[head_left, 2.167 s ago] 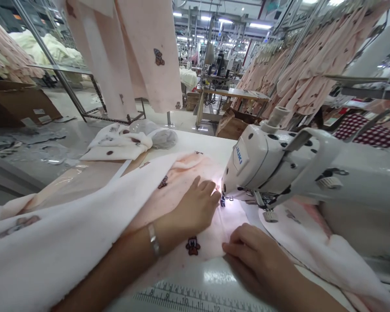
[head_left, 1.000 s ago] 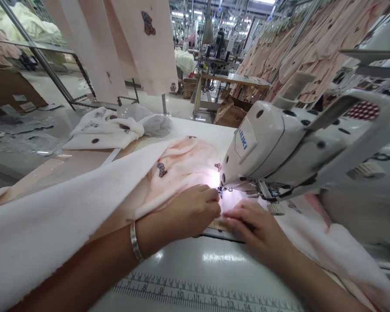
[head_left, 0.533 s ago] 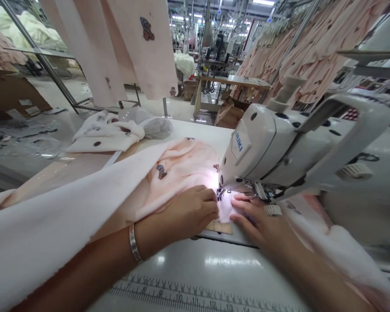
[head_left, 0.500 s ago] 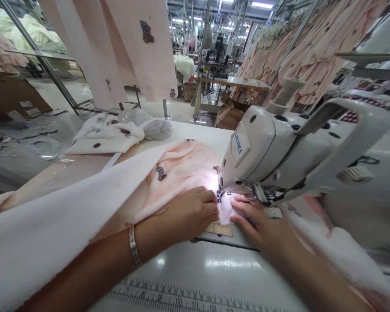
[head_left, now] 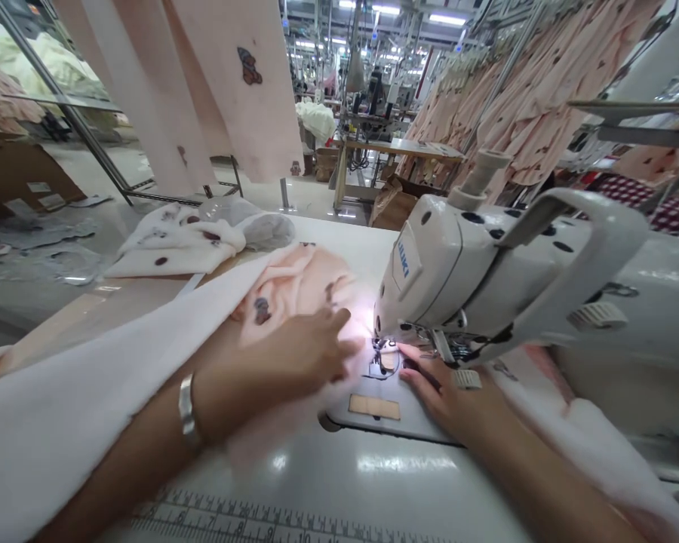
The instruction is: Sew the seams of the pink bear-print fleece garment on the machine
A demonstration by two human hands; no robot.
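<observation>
Left of the needle, my left hand (head_left: pixel 305 348), with a silver bracelet (head_left: pixel 187 407) at the wrist, is closed on the edge of pale pink bear-print fabric (head_left: pixel 274 290). Its fingers and the fabric below them are blurred. The white sewing machine (head_left: pixel 430 260) stands at the right, its lamp lighting the needle area. At the presser foot (head_left: pixel 382 354), my right hand (head_left: pixel 450 388) rests on the metal plate, index finger and thumb stretched out and apart. A tan strip (head_left: pixel 374 407) lies on the plate in front of the foot.
Folded white printed fabric (head_left: pixel 173 249) and a clear plastic bag (head_left: pixel 268 230) lie at the back left of the table. A ruler scale (head_left: pixel 226 520) runs along the front edge. Pink cloth (head_left: pixel 249 98) hangs ahead, and more hangs on a rack (head_left: pixel 520 105) at the right.
My left hand has moved left, away from the presser foot, drawing the pink fabric with it. The metal plate under the foot is now uncovered. My right hand stays beside the foot.
</observation>
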